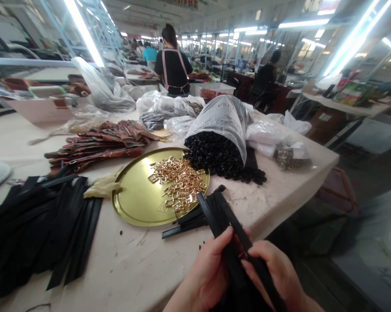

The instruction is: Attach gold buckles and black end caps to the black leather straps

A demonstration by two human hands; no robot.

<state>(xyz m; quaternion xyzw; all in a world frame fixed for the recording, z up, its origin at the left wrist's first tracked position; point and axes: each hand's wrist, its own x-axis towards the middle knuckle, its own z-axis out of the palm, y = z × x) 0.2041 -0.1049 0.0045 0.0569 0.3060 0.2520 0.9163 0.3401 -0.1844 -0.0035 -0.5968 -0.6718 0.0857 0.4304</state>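
Left hand (210, 264), right hand (276, 264) — curled around black strips (235, 268)

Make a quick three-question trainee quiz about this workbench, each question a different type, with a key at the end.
1. What do the left grip and right grip hold?
A) red-brown patterned pieces
B) flat black strips
C) a cardboard box

2. True or false: small gold-coloured metal fittings lie on the round gold-coloured tray.

3. Fill in the blank: small black pieces spill out of a translucent white plastic ____.

Key: 1. B; 2. true; 3. bag
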